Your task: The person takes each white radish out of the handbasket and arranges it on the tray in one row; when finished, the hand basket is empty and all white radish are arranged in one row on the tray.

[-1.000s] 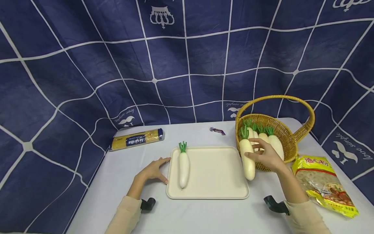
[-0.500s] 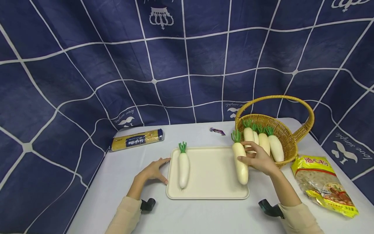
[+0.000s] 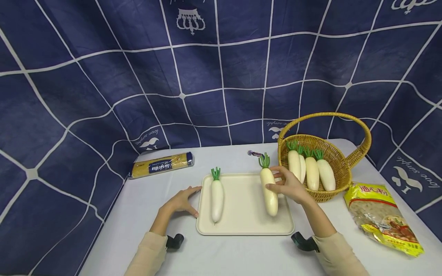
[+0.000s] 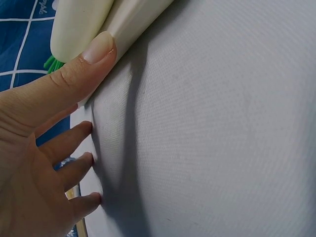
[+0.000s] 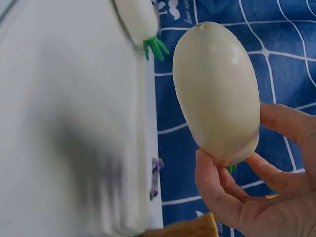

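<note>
A white radish [image 3: 269, 193] with green stalks is pinched between the thumb and fingers of my right hand [image 3: 287, 186], over the right part of the cream tray [image 3: 241, 233]. In the right wrist view the held radish [image 5: 217, 89] hangs off the tray's surface, and its shadow falls below. Another white radish [image 3: 217, 201] lies lengthwise at the tray's left side. My left hand [image 3: 181, 200] is spread at the tray's left edge. Its thumb [image 4: 81, 66] touches the rim in the left wrist view, with the other fingers apart along the side.
A wicker basket [image 3: 340, 180] with a tall handle holds several white radishes at the back right. A yellow food packet [image 3: 383, 218] lies right of it. A pasta packet [image 3: 161, 164] lies at the back left, a wrapped candy [image 3: 254, 153] behind the tray.
My right hand has carried the radish leftward from beside the basket to above the right part of the tray. My left hand has stayed at the tray's edge.
</note>
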{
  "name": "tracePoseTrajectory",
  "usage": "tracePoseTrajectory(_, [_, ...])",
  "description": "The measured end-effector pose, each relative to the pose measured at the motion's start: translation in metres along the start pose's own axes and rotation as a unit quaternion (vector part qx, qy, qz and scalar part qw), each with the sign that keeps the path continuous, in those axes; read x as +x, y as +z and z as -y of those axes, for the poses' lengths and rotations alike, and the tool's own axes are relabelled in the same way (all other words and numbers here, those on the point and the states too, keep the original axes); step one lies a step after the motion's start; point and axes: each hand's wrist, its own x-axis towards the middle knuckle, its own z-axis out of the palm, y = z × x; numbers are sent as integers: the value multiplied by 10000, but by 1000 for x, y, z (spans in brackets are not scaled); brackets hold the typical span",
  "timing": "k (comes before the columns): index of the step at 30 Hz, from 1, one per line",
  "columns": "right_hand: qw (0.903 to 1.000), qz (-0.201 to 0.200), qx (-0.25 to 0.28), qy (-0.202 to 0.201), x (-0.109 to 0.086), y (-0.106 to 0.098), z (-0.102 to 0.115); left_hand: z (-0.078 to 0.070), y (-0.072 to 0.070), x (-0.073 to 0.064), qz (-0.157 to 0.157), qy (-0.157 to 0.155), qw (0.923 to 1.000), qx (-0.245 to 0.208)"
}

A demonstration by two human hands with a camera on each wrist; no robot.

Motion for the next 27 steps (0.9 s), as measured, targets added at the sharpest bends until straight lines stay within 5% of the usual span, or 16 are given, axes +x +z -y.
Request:
tracePoseTrajectory(8, [9995, -25, -17, 322, 16, 24, -2, 0, 0, 0, -15, 35, 10000, -20])
tracePoseTrajectory(27, [9984, 224, 488, 199, 42, 72, -10, 1, 0, 0, -53, 111, 9999, -14])
